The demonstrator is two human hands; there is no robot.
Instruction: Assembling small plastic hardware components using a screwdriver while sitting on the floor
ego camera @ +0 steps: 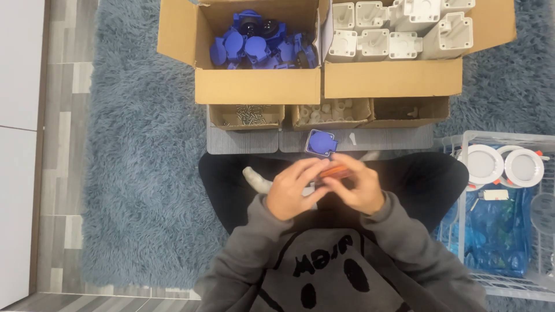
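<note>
Over the person's lap, just in front of the grey sweatshirt, an orange-handled tool [334, 171] lies crosswise between the two hands, its long axis running roughly left to right and tilted slightly upward toward the right hand [357, 186]. That hand has its fingers curled shut around the tool's right end, while the left hand [293, 189] closes on the left end, fingertips meeting it from the other side; both are equally near, since both touch it. Just beyond the fingertips, almost touching, sits a blue socket part [321, 143] on a grey mat [243, 141]. Past the mat stand three small cardboard trays, one holding screws [245, 115], and behind them a box of blue parts [260, 46] beside a box of white housings [399, 29]. A wire basket [503, 138] with round white lamps stands at the person's right, all on a shaggy blue rug [144, 173].
</note>
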